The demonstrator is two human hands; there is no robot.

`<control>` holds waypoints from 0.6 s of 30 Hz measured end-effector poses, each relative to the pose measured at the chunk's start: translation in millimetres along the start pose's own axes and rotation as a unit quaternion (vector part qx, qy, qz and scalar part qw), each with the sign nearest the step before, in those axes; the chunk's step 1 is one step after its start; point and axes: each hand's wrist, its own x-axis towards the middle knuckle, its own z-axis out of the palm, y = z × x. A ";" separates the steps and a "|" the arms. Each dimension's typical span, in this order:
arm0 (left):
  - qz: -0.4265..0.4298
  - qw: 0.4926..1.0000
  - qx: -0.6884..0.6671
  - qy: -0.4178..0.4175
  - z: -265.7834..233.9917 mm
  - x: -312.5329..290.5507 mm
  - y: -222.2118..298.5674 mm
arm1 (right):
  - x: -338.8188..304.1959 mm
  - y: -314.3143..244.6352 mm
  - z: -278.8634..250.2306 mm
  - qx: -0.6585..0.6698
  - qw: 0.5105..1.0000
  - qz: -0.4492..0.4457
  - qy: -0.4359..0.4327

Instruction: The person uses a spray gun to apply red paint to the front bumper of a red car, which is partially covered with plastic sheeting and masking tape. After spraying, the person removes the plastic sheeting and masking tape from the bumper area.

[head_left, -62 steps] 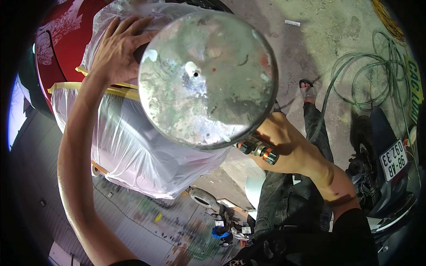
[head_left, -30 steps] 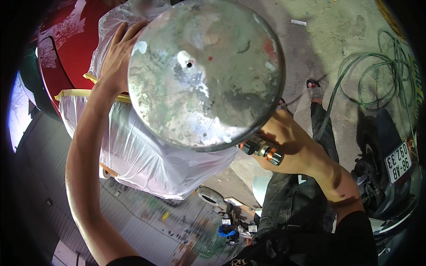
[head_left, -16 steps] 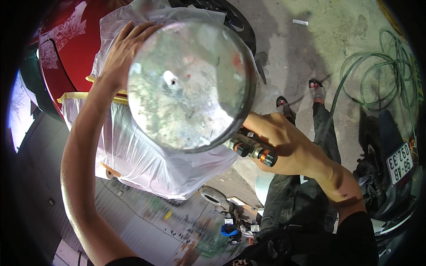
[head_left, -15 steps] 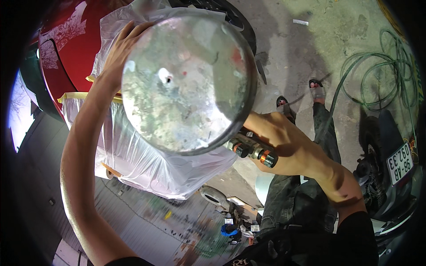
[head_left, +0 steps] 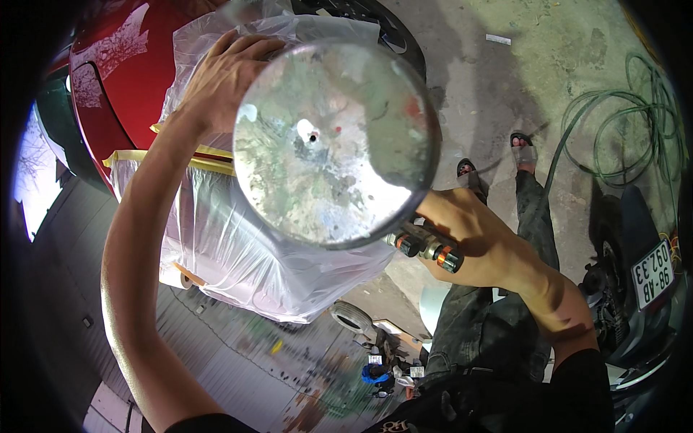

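Your right hand (head_left: 469,224) is closed around a paint-stained metal spray gun (head_left: 336,166), which you hold up between your two hands; most of its body, along with your fingertips, is hidden under its round, silvery cup. The cup's flat lid faces the camera, smeared with grey, green and white, with a reddish patch and a small dark hole beside a white blot. Two black knobs with orange bands (head_left: 450,258) stick out just beside your right hand. Your left hand (head_left: 227,83) reaches past the cup's far left side, its fingers extended over crinkled, translucent plastic sheeting (head_left: 267,260); the cup covers part of that hand, so you cannot tell from here whether it grips anything. Yellow masking tape (head_left: 133,156) edges the sheeting below your left wrist, next to a glossy red car panel (head_left: 137,79). Over to your right, a loosely coiled green hose (head_left: 655,108) lies on the grey concrete floor (head_left: 473,79)
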 end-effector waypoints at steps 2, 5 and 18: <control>-0.008 0.999 -0.025 0.022 9.6 -4.0 -10.5 | 2.4 -8.9 -4.0 0.016 1.000 -0.003 0.001; -0.023 0.996 -0.061 0.054 15.4 -12.8 -19.5 | 3.8 -15.0 -6.0 -0.005 1.000 -0.010 0.001; -0.006 0.998 -0.060 -0.030 -0.9 3.7 -6.4 | 4.6 -9.3 1.5 -0.023 1.000 -0.018 0.006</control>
